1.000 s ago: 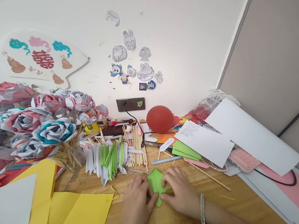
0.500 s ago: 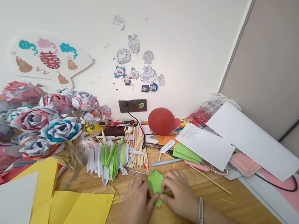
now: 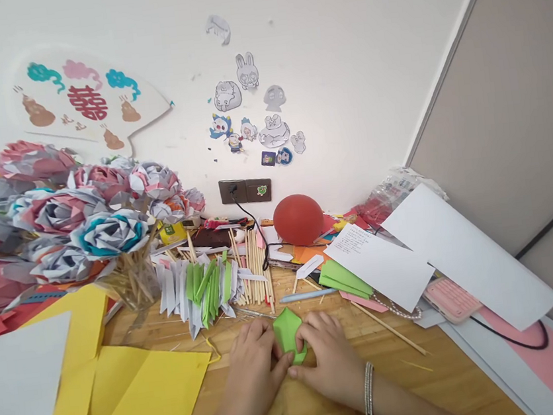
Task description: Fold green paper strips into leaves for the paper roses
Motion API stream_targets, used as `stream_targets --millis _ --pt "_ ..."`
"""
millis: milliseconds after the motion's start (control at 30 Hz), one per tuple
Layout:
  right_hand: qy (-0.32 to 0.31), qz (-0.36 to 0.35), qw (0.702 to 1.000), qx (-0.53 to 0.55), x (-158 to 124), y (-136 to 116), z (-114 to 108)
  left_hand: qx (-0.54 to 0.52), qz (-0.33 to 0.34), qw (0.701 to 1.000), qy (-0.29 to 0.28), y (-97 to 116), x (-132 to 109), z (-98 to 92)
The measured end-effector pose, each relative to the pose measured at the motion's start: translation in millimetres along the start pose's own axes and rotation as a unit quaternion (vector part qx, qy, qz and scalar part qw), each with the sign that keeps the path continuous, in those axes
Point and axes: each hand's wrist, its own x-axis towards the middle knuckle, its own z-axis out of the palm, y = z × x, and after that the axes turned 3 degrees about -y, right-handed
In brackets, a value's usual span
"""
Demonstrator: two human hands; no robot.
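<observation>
A small folded green paper [image 3: 288, 331] lies on the wooden table [image 3: 425, 377] in front of me. My left hand [image 3: 254, 370] presses on its left side, with the thumb pinching its lower edge. From the other side, my right hand [image 3: 328, 360], a bracelet on its wrist, has its fingers curled over the paper's right side. Both thumbs meet at the paper's bottom tip, and its upper point sticks out between the hands.
Yellow paper sheets [image 3: 129, 404] lie at the left. Behind them stands a bunch of paper roses [image 3: 69, 224]. Folded white and green paper strips [image 3: 200, 289], wooden sticks [image 3: 253, 263], a red ball [image 3: 298, 219], white sheets [image 3: 441, 248] and a pink calculator [image 3: 450, 298] crowd the back and right.
Both hands have closed a little further over the green paper, so less of its lower tip shows. The view has shifted slightly.
</observation>
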Motion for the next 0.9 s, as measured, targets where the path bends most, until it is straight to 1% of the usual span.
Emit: stream_targets --millis 200,367,433,600,667,733,800,867,900 --pt "0.003 0.001 1.000 0.008 0 0 -1 0.024 0.002 0.999 0.023 0 -1 -2.7" --pt "-0.025 0.009 0.999 0.040 5 4 -11 0.045 0.005 0.999 0.029 -1 1 -5.9" --pt "-0.026 0.010 0.998 0.050 5 4 -12 0.046 0.006 0.998 0.030 -1 1 -5.6" --pt "0.023 0.011 0.999 0.023 2 0 -1 0.034 0.004 0.999 0.027 -1 2 -5.1" --pt "0.031 0.012 0.999 0.014 1 -1 4 0.022 0.006 0.999 0.023 -3 2 -5.4" --pt "0.027 0.011 0.999 0.012 1 0 5 0.003 0.019 1.000 0.021 -10 3 -6.6" --pt "0.009 0.007 1.000 0.015 3 3 1 -0.016 0.043 0.998 0.033 -20 5 -9.4" --pt "-0.030 -0.009 0.999 0.029 5 9 -8 -0.029 0.087 0.994 0.067 -32 9 -14.3" --pt "-0.056 -0.023 0.997 0.041 7 12 -14 -0.035 0.123 0.989 0.078 -38 11 -17.2"
